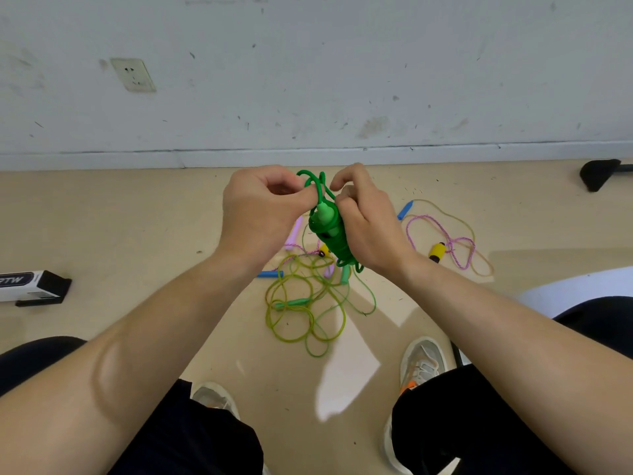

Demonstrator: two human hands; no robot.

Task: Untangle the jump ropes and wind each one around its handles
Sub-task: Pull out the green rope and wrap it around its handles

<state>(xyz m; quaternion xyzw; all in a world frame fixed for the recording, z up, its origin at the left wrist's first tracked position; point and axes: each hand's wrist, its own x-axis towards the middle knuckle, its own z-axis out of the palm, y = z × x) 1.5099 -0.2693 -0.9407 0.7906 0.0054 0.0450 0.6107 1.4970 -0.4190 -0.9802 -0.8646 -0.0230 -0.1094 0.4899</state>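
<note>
A tan floor [137, 234], speckled with small dark bits, meets a scuffed white wall [342, 80] along a pale baseboard [102, 158]; a wall socket [133, 74] sits at upper left. A person sits above the floor, knees in dark trousers at both lower corners and two pale shoes [423, 365] planted below. Held up over the floor, a green rope [330, 231] is wound in tight coils around its paired green handles. The right hand [366, 221] is closed around this bundle, while the left hand [260, 214] pinches a loose loop of the cord at the top end. Beneath the hands lies a tangle [301, 303] of thin yellow-green rope with pink, blue and green handles mixed in. Well to the right, a pink rope [445, 238] loops beside a yellow handle [437, 252] and a blue handle [405, 210]. A black-and-white box [32, 286] rests at the left edge. A dark object [597, 173] lies at far right near the baseboard.
</note>
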